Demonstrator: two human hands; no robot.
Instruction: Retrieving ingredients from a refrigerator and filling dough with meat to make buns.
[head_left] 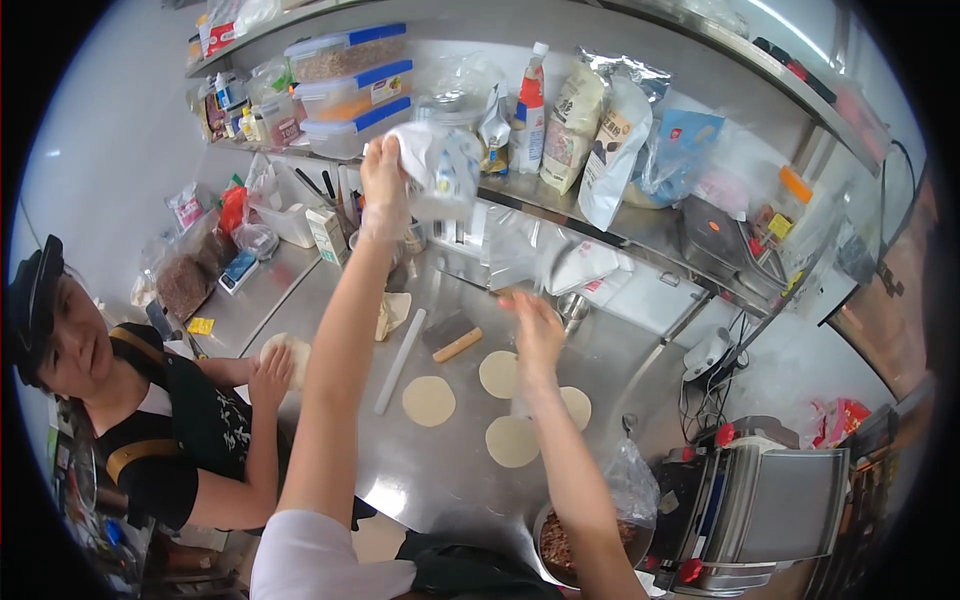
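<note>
My left hand (384, 190) is raised to the shelf's height, closed on a white and clear plastic bag (440, 172) that is blurred by motion. Lower and to the right, my right hand (536, 335) hovers over the steel table; its fingers look apart, with nothing visible in them. Beyond it are a small metal cup (572, 310) and a hanging clear plastic sheet (515, 250). Several flat dough rounds (429, 401) lie below my hands. Beside them are a white rolling pin (400, 362) and a dough scraper with a wooden handle (457, 345).
A co-worker at the left rests hands (268, 375) on dough. Lidded boxes (352, 97), a red-and-white bottle (530, 110) and pouches (612, 150) crowd the shelf (640, 240). A metal bowl of filling (560, 550) sits near my right forearm, beside a steel machine (770, 510).
</note>
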